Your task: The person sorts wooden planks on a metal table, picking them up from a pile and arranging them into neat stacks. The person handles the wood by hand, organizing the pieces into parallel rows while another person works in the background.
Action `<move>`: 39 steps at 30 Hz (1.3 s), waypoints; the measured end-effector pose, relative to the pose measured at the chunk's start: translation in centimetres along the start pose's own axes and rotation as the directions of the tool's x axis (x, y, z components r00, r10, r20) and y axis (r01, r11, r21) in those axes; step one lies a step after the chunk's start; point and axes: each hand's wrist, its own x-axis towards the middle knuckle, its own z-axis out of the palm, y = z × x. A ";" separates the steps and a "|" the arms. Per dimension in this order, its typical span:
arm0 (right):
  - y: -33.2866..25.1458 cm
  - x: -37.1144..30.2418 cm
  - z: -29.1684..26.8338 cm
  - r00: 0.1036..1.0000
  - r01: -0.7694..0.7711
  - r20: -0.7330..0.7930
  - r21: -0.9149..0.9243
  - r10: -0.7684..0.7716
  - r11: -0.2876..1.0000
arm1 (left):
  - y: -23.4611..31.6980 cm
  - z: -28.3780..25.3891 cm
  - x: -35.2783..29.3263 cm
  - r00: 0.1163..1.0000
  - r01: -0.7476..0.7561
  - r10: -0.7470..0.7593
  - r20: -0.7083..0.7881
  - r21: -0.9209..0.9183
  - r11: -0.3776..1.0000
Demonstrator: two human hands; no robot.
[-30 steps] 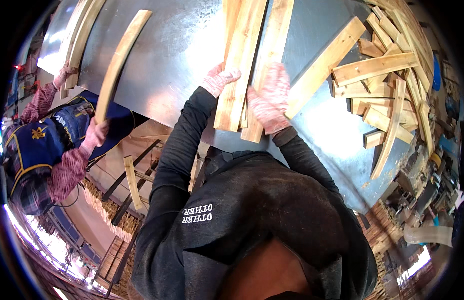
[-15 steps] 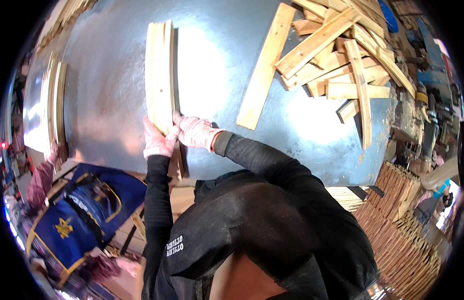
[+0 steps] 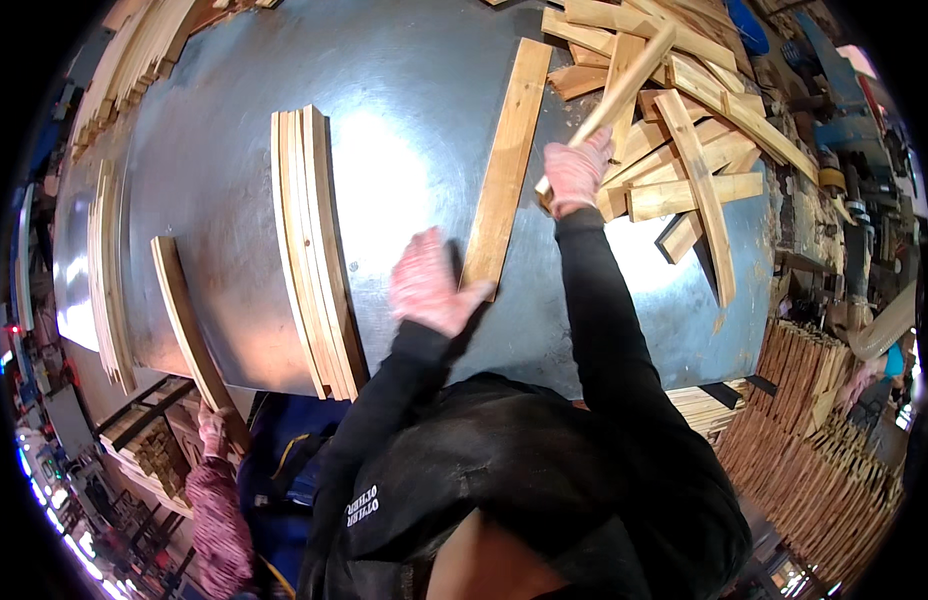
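Observation:
My gloved right hand (image 3: 581, 172) is closed round the near end of a wooden slat (image 3: 639, 75), which is lifted and tilted at the left side of a loose pile of slats (image 3: 719, 155). My gloved left hand (image 3: 429, 282) has its fingers spread above the metal tabletop (image 3: 224, 140). Its thumb is at the near end of a single flat plank (image 3: 509, 150); I cannot tell whether it touches. Left of that hand, several slats stand on edge as a tight bundle (image 3: 312, 240), with no hand on them.
At the left, a co-worker's gloved hand (image 3: 213, 430) holds a slat (image 3: 189, 320) over the table's near edge. More slats (image 3: 106, 270) stand bundled at the far left, with a stack (image 3: 139, 65) behind. Tall stacks of wood (image 3: 814, 440) stand at the lower right.
Both my hands have left the bundle and moved right; my right hand has taken hold of a slat from the pile. The co-worker now has a slat in hand.

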 end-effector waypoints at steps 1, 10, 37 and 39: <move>0.1 -1.1 -1.6 0.972 -0.127 0.233 0.398 0.033 0.908 | 1.8 1.4 1.5 0.986 0.067 -0.077 0.150 0.071 0.995; 6.0 -11.8 -9.6 0.595 -0.712 0.690 0.691 -0.412 0.128 | -0.4 3.5 2.2 0.885 0.441 -0.231 0.404 -0.566 0.697; -5.4 -24.0 1.4 -0.086 0.564 0.736 0.591 -0.671 0.576 | -8.9 -8.6 -8.7 0.556 0.713 -0.817 0.152 0.419 0.562; -7.7 -20.2 0.8 -0.067 0.729 0.756 0.482 -0.651 0.486 | -9.0 -8.3 -8.9 0.568 0.730 -0.814 0.119 0.383 0.566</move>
